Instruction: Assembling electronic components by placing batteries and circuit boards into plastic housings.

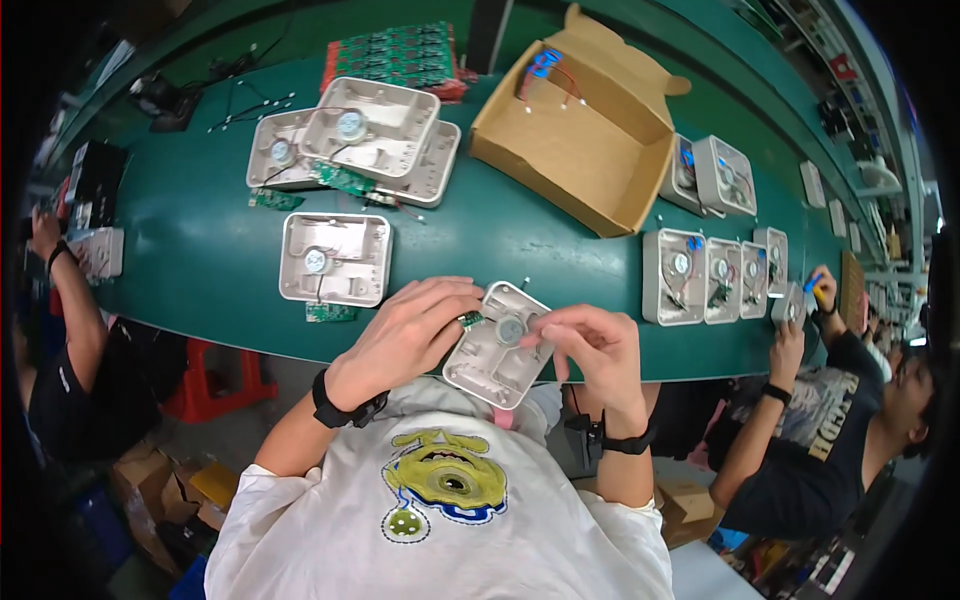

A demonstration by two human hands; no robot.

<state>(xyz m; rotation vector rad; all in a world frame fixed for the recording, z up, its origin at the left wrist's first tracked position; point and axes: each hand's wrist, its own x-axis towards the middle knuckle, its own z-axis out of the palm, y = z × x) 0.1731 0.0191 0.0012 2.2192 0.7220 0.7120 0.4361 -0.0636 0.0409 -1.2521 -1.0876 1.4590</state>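
While hands [412, 328] [603, 345] flank housing [490, 357], table edge [690, 374] close

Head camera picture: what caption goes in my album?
Left hand and right hand at an open white case beside green table.

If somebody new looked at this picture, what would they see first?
Maybe the green one-eyed cartoon creature first, on the white T-shirt at the bottom middle. Just above it, the left hand and right hand are at a pale plastic housing with a round silver part inside. Farther up, right of centre, a big open cardboard box stands on the green table.
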